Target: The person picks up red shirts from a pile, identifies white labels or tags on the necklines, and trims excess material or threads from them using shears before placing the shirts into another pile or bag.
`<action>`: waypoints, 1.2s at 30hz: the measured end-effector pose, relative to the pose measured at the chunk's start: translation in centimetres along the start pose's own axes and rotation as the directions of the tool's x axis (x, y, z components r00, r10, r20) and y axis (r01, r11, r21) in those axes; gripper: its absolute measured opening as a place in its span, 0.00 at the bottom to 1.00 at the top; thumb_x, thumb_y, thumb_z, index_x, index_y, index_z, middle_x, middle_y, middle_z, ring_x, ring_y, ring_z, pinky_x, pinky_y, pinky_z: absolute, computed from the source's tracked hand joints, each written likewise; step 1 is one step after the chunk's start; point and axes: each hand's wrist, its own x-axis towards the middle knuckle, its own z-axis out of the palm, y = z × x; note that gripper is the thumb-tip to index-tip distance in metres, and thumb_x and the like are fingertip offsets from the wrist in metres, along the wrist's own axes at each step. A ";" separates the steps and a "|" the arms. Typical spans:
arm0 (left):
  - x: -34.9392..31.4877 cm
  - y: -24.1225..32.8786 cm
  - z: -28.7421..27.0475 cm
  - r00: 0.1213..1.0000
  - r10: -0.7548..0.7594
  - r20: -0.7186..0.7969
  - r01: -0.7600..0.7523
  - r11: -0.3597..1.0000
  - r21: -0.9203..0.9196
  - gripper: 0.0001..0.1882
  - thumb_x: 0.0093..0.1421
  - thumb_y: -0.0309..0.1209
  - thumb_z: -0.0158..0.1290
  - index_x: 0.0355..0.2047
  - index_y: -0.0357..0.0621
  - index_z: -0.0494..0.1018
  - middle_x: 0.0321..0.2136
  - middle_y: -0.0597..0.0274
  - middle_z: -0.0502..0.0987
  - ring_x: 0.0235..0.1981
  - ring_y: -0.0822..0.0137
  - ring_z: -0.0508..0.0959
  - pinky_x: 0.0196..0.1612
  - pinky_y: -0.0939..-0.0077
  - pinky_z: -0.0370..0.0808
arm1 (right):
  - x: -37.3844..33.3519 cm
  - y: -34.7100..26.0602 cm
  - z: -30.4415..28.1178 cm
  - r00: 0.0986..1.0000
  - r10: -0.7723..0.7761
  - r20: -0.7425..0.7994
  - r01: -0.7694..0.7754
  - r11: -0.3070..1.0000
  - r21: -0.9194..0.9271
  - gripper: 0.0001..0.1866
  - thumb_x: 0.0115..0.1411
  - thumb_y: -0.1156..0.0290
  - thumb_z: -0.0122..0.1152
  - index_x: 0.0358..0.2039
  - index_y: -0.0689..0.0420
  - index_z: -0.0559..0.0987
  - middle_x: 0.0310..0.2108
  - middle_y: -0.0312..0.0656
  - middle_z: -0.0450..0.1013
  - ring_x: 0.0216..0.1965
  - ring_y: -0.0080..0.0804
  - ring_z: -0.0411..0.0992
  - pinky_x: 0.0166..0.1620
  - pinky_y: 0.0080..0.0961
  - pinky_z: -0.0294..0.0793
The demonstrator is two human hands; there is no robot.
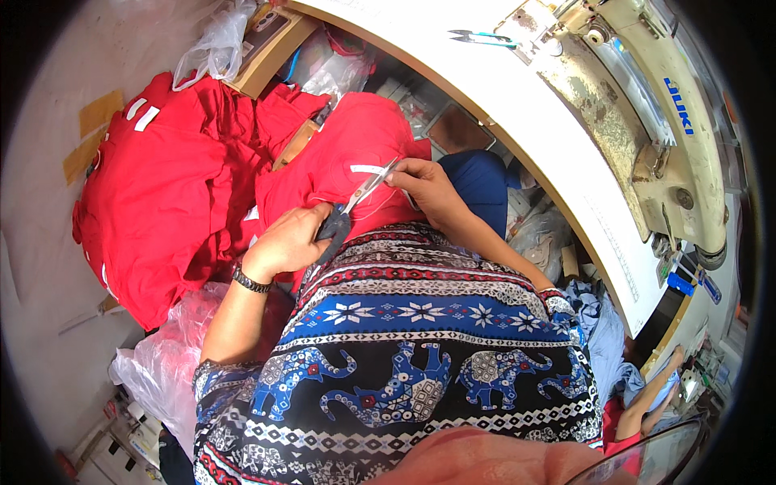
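Across my lap lies a red garment [347, 133] with a small white label [366, 169] on it. My left hand [293, 236] grips the black handles of a pair of scissors [360, 194]. The silver blades point up and right over the cloth, their tips close to the label. At those tips the thumb and fingers of my right hand [428, 190] are pinched together; what lies between them is too small to make out. A thin white thread [373, 215] curves over the red cloth below the blades.
A heap of red garments [174, 186] is at my left, with a clear plastic bag [166, 343] below it. To the right curves a white table [558, 145] carrying a sewing machine [671, 129] and small thread snips [485, 38]. A cardboard box [271, 52] stands beyond the heap.
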 end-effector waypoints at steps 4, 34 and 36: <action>-0.5 -0.7 0.0 1.000 0.018 0.008 -0.018 1.000 -0.006 0.16 0.52 0.27 0.56 0.41 0.34 0.70 0.26 0.44 0.76 0.32 0.47 0.77 0.35 0.59 0.71 | 0.3 0.5 0.1 0.998 -0.063 -0.003 0.063 0.998 -0.002 0.08 0.60 0.70 0.59 0.31 0.62 0.80 0.28 0.29 0.73 0.32 0.15 0.66 0.38 0.16 0.65; 20.5 8.6 -11.2 0.808 0.458 -0.372 -0.331 0.874 0.356 0.30 0.51 0.53 0.58 0.41 0.37 0.76 0.34 0.42 0.78 0.39 0.46 0.79 0.42 0.57 0.74 | -1.8 2.3 -4.6 0.917 0.132 -0.375 0.038 0.909 0.414 0.16 0.61 0.59 0.59 0.38 0.59 0.73 0.28 0.38 0.71 0.25 0.26 0.71 0.29 0.27 0.79; 13.4 7.4 -9.1 0.947 0.277 -0.163 -0.197 0.902 0.385 0.35 0.49 0.57 0.58 0.46 0.38 0.74 0.40 0.42 0.77 0.43 0.48 0.78 0.44 0.58 0.75 | -1.3 2.6 -4.6 0.940 0.080 -0.332 0.068 0.909 0.411 0.16 0.61 0.58 0.59 0.39 0.58 0.73 0.28 0.37 0.72 0.27 0.24 0.72 0.33 0.24 0.77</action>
